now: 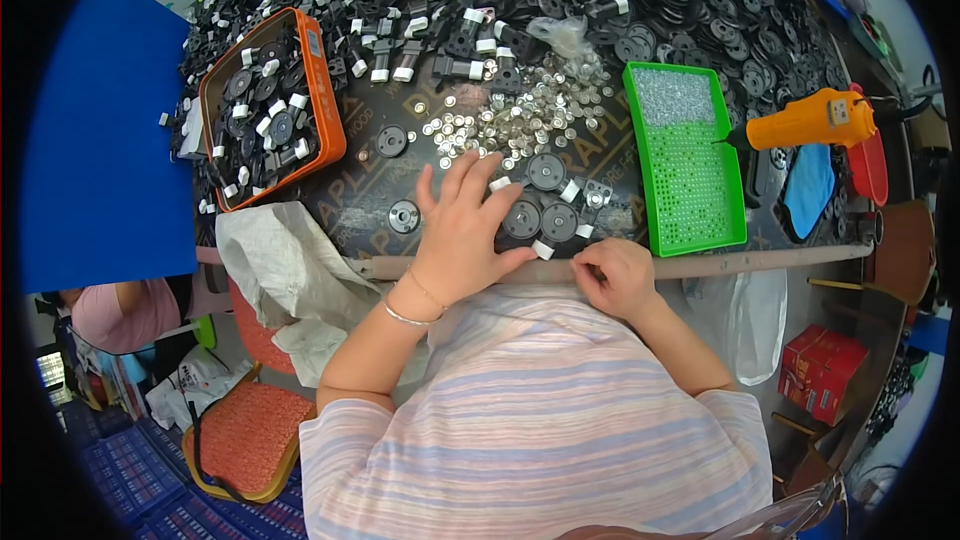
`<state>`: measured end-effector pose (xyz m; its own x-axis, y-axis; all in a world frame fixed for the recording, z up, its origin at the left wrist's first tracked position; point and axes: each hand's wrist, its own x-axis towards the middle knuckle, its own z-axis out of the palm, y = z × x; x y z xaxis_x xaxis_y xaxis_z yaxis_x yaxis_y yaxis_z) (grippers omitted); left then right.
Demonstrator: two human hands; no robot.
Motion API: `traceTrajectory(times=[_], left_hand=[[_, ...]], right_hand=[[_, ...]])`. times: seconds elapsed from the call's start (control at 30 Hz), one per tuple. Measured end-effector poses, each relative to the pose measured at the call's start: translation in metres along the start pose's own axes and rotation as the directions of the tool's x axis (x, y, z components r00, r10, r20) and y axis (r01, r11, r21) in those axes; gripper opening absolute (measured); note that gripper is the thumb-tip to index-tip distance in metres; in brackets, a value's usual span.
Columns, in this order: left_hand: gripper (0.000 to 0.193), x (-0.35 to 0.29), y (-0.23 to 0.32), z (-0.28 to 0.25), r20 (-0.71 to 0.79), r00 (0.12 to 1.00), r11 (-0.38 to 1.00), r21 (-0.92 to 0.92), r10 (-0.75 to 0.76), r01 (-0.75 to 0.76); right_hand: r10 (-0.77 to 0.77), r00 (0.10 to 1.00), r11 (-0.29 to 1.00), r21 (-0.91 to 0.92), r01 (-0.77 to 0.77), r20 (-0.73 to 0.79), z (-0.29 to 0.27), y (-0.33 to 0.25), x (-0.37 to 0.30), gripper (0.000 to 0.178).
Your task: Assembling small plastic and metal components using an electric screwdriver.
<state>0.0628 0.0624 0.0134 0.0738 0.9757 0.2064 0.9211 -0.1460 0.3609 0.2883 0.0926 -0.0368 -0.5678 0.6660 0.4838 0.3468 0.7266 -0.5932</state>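
Silver discs [550, 112] lie at the fingertips of the left hand [468, 220], spread and gripping nothing visible. Black wheels [547, 172] sit right of it; its thumb could drag them off the tabletop [622, 155] edge. The right hand [615, 276] curls there, contents hidden. Some room shows leftward.

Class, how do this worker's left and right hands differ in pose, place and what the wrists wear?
The left hand has its fingers spread; the right hand has its fingers curled. The left hand lies near the silvery discs; the right hand is by the table's front edge. The left wrist wears a bangle; none shows on the right wrist. Both hands are ungloved.
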Motion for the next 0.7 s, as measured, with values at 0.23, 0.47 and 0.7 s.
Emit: traceTrajectory(times=[0.23, 0.47, 0.7], left_hand=[[0.05, 0.0057, -0.0058, 0.0072, 0.107, 0.993, 0.995, -0.092, 0.056, -0.046], [0.052, 0.0008, -0.004, 0.0069, 0.06, 0.996, 0.998, -0.025, -0.06, 0.061], [0.059, -0.0002, -0.0053, 0.0071, 0.051, 0.997, 0.996, -0.061, -0.062, 0.065]], right_hand=[[0.001, 1.0, 1.0, -0.004, -0.001, 0.001, -0.0003, 0.0, -0.0006, 0.014], [-0.007, 1.0, 1.0, -0.012, 0.007, -0.007, 0.0005, 0.0007, -0.0007, 0.014], [-0.004, 1.0, 1.0, -0.002, 0.004, 0.004, 0.0005, 0.0004, 0.0001, 0.013]])
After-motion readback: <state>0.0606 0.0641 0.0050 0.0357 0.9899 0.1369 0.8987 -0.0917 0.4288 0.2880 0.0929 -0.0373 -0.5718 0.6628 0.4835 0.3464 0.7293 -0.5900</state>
